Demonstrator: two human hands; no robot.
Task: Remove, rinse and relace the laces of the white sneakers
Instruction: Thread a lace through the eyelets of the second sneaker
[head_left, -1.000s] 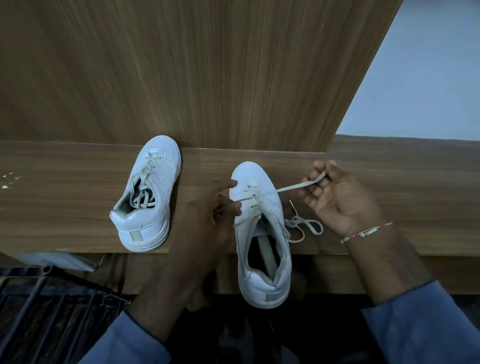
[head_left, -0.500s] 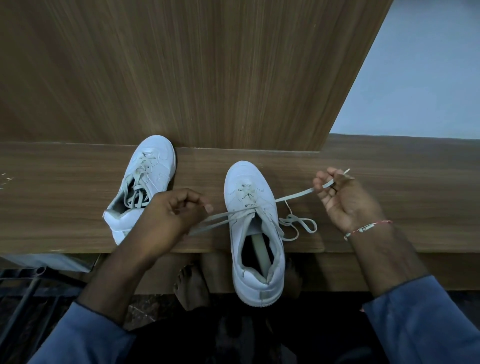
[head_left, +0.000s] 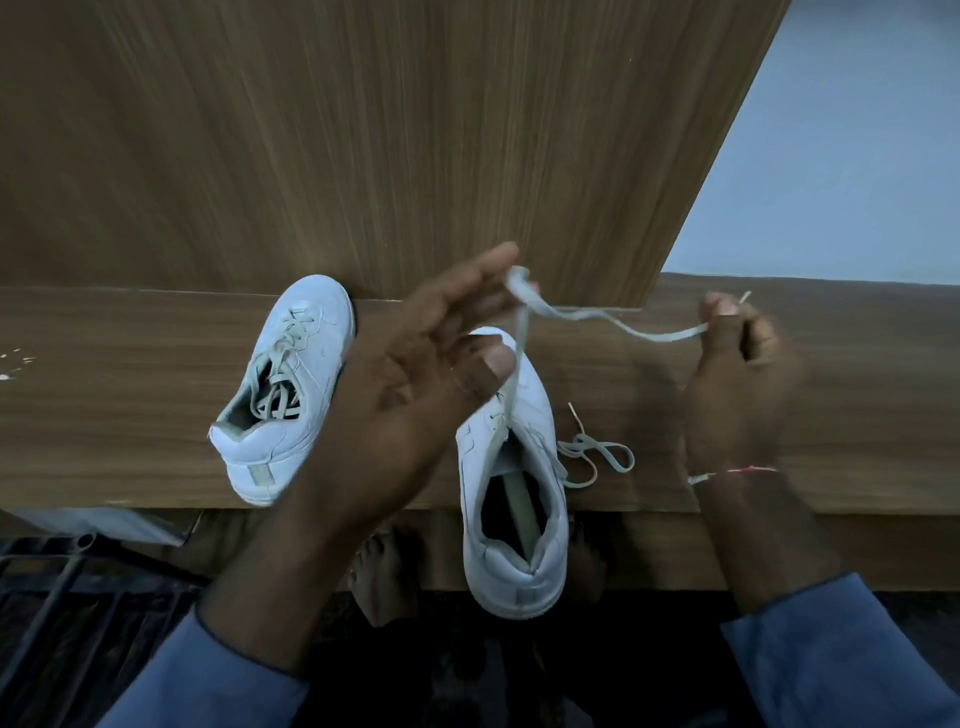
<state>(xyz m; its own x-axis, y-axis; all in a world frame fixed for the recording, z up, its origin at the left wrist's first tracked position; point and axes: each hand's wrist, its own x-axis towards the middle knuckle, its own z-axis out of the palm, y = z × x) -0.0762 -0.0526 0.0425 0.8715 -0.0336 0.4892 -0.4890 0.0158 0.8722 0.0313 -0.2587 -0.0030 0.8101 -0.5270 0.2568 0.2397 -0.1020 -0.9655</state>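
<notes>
Head view: the lace (head_left: 521, 332) is hanging over our spread left fingers (head_left: 483, 270), running toward three o'clock. Our right fingers (head_left: 719, 307) are pinching its end.

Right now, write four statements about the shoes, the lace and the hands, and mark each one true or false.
1. The right hand pinches the lace near its tip. True.
2. Both shoes have had their laces taken out. False: the shoe on the left is laced, and the lace is only partly out of the shoe on the right.
3. The lace runs over the fingers of the raised left hand. True.
4. The shoe on the right lies tipped on its side. False: it stands on its sole, with its heel past the front edge of the ledge.
</notes>
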